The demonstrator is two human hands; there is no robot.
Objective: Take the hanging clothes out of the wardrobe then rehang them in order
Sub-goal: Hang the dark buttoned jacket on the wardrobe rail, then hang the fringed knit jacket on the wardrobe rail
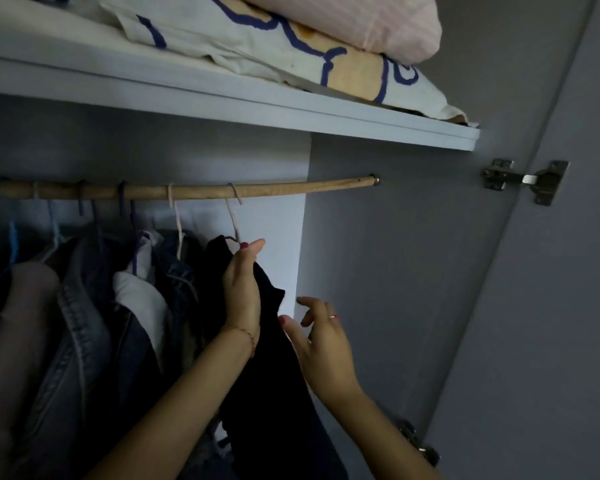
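A wooden rail [291, 187] runs across the wardrobe with several hangers hooked on it. The rightmost one, a pale hanger [234, 216], carries a black garment [274, 393]. My left hand [241, 292] lies against the garment's upper left side, thumb up near the hanger's neck, fingers straight. My right hand [321, 344] hovers just right of the garment, fingers spread and loosely bent, holding nothing. Left of it hang denim pieces [84, 323], a white garment [139, 299] and a beige one [18, 323].
A white shelf [291, 109] above the rail holds folded bedding [291, 46]. The wardrobe's right side wall [395, 271] stands close to my right hand. An open door [551, 306] with metal hinges [523, 180] is at the right.
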